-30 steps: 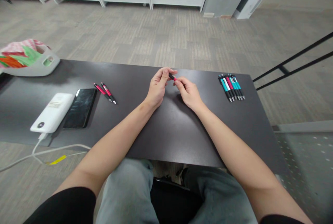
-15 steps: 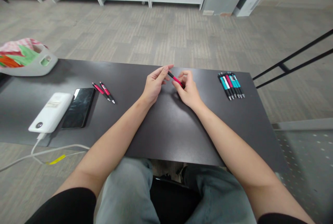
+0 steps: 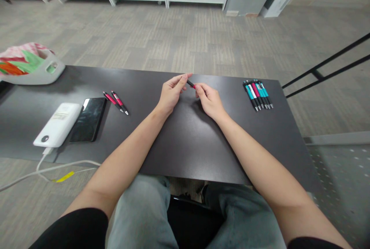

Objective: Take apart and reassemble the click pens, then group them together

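Between my two hands, just above the far edge of the dark table, is a red pen with a black grip [image 3: 190,84]. My left hand [image 3: 172,91] pinches its black end between thumb and fingers. Thumb and curled fingers of my right hand [image 3: 208,100] close on the red barrel, hiding most of it. To the right, a row of several pens [image 3: 258,94] in teal, white and red lies side by side on the table. Two red pens [image 3: 116,102] lie nearly parallel on the left.
Left of the two red pens a black phone [image 3: 88,120] leans against or lies beside a white power bank [image 3: 58,124] with a white cable [image 3: 66,166]. A white basket [image 3: 53,72] with colourful cloth stands at the far left. Black metal bars [image 3: 326,68] reach the table's right edge.
My right hand has slid up along the pen towards my left hand, and its fingers have closed further over the red barrel. My left hand has hardly moved.
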A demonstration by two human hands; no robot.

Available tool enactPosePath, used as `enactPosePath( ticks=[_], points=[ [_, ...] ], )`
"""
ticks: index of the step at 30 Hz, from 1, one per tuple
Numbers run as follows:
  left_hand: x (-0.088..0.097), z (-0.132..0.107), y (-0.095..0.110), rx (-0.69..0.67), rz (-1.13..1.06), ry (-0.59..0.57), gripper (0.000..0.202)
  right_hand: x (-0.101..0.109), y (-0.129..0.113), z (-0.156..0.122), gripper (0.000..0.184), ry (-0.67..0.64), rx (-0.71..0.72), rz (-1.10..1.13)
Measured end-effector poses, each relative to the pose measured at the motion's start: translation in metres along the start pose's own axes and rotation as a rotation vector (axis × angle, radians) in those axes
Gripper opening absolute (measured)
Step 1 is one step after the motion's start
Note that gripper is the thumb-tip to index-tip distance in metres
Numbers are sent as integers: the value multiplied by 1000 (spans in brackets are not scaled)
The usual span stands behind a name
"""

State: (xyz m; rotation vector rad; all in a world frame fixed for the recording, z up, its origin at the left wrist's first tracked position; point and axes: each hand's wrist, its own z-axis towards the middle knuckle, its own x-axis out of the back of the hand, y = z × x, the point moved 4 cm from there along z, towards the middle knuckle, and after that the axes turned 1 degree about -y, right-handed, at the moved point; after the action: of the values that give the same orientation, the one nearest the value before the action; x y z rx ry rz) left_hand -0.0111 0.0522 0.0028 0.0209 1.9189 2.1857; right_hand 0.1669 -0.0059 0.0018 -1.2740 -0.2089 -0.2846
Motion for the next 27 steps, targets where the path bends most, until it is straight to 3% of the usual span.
enactPosePath(
  ticks=[2, 6, 11, 14, 19, 27],
  points=[
    [-1, -1, 0, -7, 7, -4, 32, 0, 1, 1, 47, -18, 3, -5],
    [0, 0, -1, -14, 32, 15, 35, 0, 4, 0, 29, -6, -23, 30],
    [16, 8, 3, -99, 110, 75, 29, 0, 4, -1, 25, -6, -8, 30],
    [32, 13, 7, -169, 232, 126, 22, 1, 3, -1, 27, 10, 0, 31],
    [49, 18, 7, -147, 421, 110, 1, 4, 6, 1, 39, 55, -8, 87],
    [51, 14, 9, -61, 895, 60, 10, 4, 13, 3, 48, 105, -78, 147]
  ],
)
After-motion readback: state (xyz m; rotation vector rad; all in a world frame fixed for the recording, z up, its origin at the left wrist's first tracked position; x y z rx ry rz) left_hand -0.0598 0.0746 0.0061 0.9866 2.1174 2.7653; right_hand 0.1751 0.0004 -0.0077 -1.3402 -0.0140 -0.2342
